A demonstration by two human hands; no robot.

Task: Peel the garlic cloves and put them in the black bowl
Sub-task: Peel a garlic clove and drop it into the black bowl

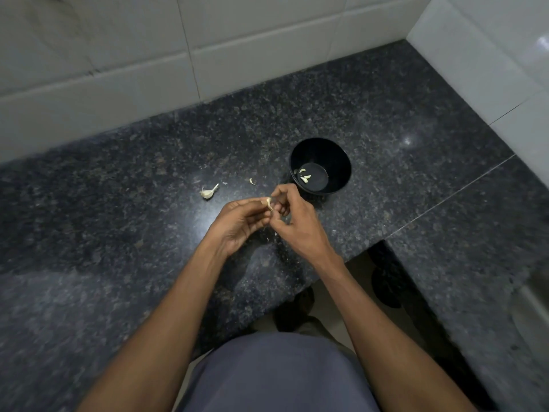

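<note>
Both hands, left hand [240, 224] and right hand [292, 221], pinch a garlic clove [268, 203] between their fingertips at frame center, just beside the black bowl [320, 165] holding peeled cloves [304, 176], another clove [208, 193] lying left on the counter [118, 203].

A speckled dark granite counter [124, 179] meets white wall tiles [98, 40] — grey-clothed lap [276, 373] below.

black bowl [320, 150]: 1 | peeled garlic cloves in bowl [305, 175]: about 3 | unpeeled clove on bench [208, 193]: 1 | clove held between hands [268, 202]: 1 | skin scrap on bench [252, 181]: 1 | hands: 2, left hand [237, 224], right hand [297, 221]
</note>
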